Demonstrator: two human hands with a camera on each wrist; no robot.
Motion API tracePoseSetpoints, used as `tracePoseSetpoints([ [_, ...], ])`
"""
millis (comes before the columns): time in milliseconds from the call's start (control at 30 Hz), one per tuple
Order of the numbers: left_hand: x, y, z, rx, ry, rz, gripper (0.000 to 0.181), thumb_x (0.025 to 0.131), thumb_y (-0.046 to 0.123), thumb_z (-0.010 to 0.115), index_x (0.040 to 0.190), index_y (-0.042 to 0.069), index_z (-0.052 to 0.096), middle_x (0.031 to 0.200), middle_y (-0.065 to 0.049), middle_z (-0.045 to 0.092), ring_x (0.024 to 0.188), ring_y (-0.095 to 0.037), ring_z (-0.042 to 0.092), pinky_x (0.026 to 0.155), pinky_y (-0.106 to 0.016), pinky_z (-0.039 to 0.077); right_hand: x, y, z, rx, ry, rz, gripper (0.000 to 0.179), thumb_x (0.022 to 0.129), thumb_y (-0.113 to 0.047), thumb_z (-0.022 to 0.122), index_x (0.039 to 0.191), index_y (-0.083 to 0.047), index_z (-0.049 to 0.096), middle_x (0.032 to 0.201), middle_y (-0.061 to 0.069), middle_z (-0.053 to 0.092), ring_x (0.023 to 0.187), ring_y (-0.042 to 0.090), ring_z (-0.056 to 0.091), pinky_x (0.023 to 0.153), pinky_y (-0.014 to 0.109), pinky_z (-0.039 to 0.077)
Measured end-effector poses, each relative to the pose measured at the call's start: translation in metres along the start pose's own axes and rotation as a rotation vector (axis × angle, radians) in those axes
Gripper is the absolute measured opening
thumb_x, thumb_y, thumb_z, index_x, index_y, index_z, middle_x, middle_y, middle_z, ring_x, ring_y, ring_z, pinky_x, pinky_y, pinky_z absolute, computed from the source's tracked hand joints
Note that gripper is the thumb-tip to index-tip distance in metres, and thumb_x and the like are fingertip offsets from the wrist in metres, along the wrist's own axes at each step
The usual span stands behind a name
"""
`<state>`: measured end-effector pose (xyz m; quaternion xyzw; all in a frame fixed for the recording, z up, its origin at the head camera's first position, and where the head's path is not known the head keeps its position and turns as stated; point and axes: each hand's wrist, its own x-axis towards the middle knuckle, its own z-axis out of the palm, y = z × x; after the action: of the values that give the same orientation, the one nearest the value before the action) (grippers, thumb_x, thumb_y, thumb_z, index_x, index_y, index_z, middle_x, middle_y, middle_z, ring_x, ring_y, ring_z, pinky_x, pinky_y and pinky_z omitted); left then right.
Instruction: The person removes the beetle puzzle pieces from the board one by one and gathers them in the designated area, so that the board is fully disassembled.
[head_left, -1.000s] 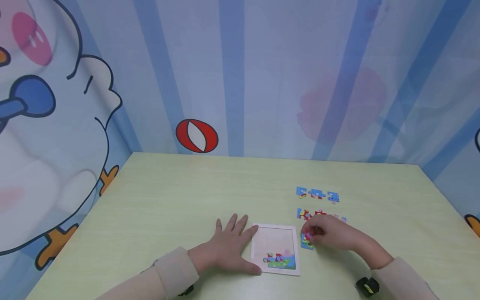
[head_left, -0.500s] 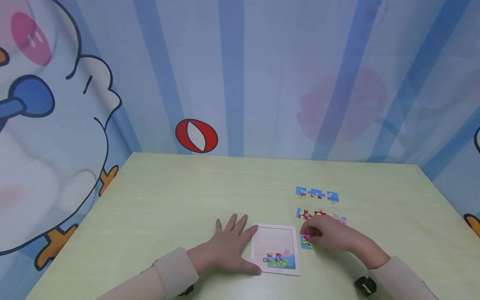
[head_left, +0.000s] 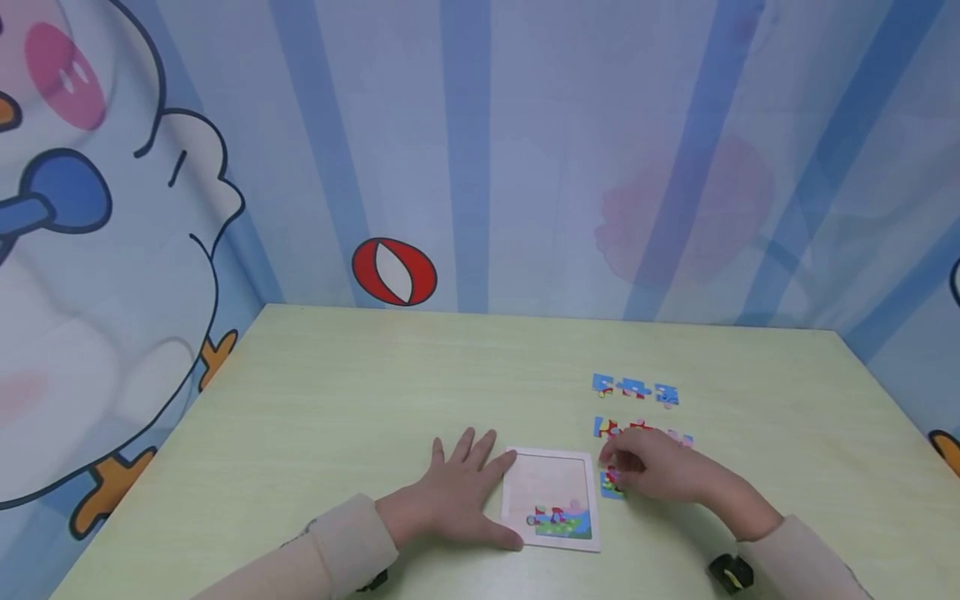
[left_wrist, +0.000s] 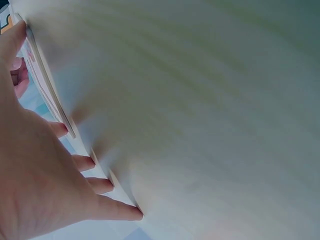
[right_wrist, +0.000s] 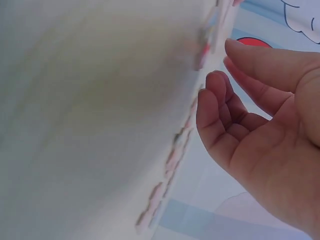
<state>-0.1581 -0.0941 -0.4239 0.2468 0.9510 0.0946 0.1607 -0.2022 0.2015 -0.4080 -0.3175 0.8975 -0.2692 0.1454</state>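
Note:
My left hand (head_left: 461, 496) lies with fingers spread at the left side of a square puzzle tray (head_left: 551, 452), thumb and index finger touching its edge. Inside the tray, joined jigsaw pieces (head_left: 562, 523) fill the bottom right part. My right hand (head_left: 667, 465) hovers just right of the tray, fingers loosely bent, over a loose jigsaw piece (head_left: 611, 484) on the table. In the right wrist view the thumb and fingertips are apart with nothing between them, and the loose piece (right_wrist: 202, 52) lies beyond them. The right hand partly hides that piece in the head view.
Behind the right hand is a row of loose puzzle pieces (head_left: 607, 427), partly covered by it. Farther back lies another row of pieces (head_left: 633, 388). The pale table (head_left: 360, 367) ends at a printed blue curtain (head_left: 525, 167).
The right hand's fingertips have edged slightly left, and the loose piece beneath them sits marginally closer to the tray. My left hand and the tray stay in place.

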Motion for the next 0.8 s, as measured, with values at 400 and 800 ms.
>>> tracePoseSetpoints([
  [400,0.001,-0.001,0.001,0.003,-0.002,-0.006,0.103,0.073,0.078,0.056,0.154,0.021,0.025,0.161,-0.013,0.012,0.147,-0.040,0.007,0.106,-0.072,0.008,0.001,-0.023,-0.006,0.046,0.010,-0.062,0.024,0.088,-0.008,0.068,0.110,-0.001,0.064,0.090,-0.004,0.060,0.081,0.006,0.053,0.071,0.025,0.051],
  [800,0.003,-0.001,0.002,0.007,0.001,-0.007,0.103,0.073,0.079,0.056,0.153,0.022,0.026,0.161,-0.014,0.013,0.146,-0.040,0.009,0.106,-0.072,0.009,0.008,-0.039,0.008,0.122,-0.013,-0.096,0.029,0.086,-0.011,0.072,0.112,-0.003,0.064,0.095,0.001,0.061,0.084,0.009,0.054,0.075,0.025,0.051],
])
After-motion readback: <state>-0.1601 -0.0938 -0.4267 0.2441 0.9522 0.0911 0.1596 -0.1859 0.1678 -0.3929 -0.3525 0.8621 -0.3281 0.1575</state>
